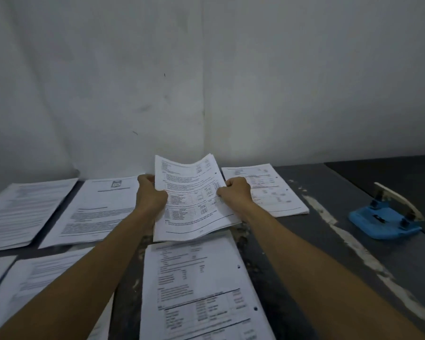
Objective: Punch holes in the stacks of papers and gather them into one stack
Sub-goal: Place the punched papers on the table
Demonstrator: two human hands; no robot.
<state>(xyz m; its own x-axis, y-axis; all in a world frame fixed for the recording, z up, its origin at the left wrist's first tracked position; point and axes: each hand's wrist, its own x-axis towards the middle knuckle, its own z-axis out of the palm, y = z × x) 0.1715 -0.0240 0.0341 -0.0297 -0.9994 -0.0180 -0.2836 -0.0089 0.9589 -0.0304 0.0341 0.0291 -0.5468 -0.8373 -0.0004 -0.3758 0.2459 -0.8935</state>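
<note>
Above the desk's (292, 253) middle, toward its far edge, the left hand (150, 192) and right hand (234, 192) each grip a side of 1 lifted stack (192, 202), which already shows a punched hole on its right margin. Gathering seems underway; next, lay it squarely on another punched stack (201, 290) nearer. The blue hole punch (384, 220) sits by the right edge.

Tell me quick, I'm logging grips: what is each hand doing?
Left hand: fingers curled on the held paper stack, left edge.
Right hand: fingers curled on the same stack, right edge.
</note>
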